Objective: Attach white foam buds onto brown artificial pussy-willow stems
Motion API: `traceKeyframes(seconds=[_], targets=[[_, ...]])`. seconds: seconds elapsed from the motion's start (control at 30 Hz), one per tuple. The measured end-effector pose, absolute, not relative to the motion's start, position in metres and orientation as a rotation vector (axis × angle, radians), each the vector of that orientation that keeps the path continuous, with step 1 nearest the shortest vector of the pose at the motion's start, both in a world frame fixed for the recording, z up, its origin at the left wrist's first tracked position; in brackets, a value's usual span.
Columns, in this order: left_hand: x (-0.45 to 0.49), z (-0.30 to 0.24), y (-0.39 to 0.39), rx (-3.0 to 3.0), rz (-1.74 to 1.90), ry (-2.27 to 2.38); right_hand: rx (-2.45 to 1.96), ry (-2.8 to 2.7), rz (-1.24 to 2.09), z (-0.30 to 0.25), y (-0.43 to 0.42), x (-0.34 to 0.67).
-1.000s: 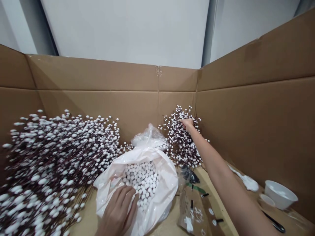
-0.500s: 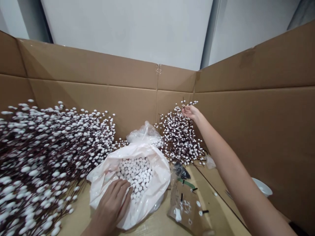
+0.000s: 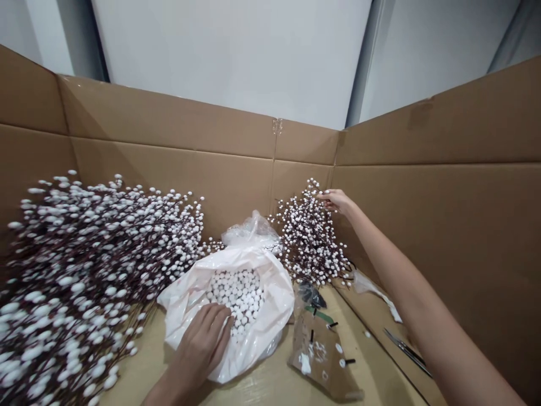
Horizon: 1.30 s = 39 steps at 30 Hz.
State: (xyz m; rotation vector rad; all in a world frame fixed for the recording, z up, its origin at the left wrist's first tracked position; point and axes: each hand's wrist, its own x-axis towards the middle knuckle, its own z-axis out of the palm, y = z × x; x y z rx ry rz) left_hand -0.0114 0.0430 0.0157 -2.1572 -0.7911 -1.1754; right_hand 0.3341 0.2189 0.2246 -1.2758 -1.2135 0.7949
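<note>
My left hand [image 3: 203, 342] reaches over the near side of a white plastic bag [image 3: 276, 316] filled with white foam-like balls [image 3: 239, 296]. Its fingers are bent and held together at the balls, and whatever is between the fingertips is hidden. At the far right, my right hand [image 3: 336, 199] is stretched out with fingers pinched on a thin berry twig [image 3: 313, 186], at the top of a smaller heap of white-berried twigs [image 3: 310, 242]. To the left of the bag lies a much larger heap of white-berried stems [image 3: 110, 237].
Cardboard walls [image 3: 177, 124] stand behind and at the sides. A clear plastic bag [image 3: 251, 230] lies behind the white one. To the right are a brown cardboard piece [image 3: 316, 355] with white smears and black bits, a dark packet [image 3: 311, 294] and a metal tool like scissors or tweezers [image 3: 406, 351].
My right hand has come down slightly, bringing the twig to the top of the small heap. My left hand stays at the bag. The view has shifted, and the metal tool shows more.
</note>
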Motion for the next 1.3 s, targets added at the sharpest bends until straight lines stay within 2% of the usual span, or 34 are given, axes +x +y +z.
traceKeyframes(seconds=[0.2, 0.43, 0.6, 0.73, 0.97, 1.17, 1.3], targets=[[-0.008, 0.012, 0.037, -2.331, -1.335, -0.845, -0.991, -1.33, 1.016, 0.191, 0.166, 0.276], [0.002, 0.01, 0.03, -2.652, -1.816, -1.384, -0.664, -1.386, 1.453, 0.138, 0.085, 0.188], [-0.004, 0.031, 0.026, -3.003, -2.242, -1.522, -0.663, -1.394, 1.39, 0.105, 0.057, 0.151], [-0.005, 0.032, 0.024, -3.093, -2.179, -1.586, -0.683, -1.319, 1.364, 0.081, 0.052, 0.134], [-0.003, 0.013, 0.014, -3.161, -1.799, -1.706, -0.696, -1.331, 1.301, 0.056, 0.057, 0.123], [-0.005, 0.004, 0.003, -3.092, -1.845, -1.754, -0.754, -1.37, 1.29, 0.043, 0.059, 0.124], [-0.004, -0.007, 0.008, -3.037, -2.019, -1.872, -0.736, -1.291, 1.466, 0.039, 0.061, 0.13]])
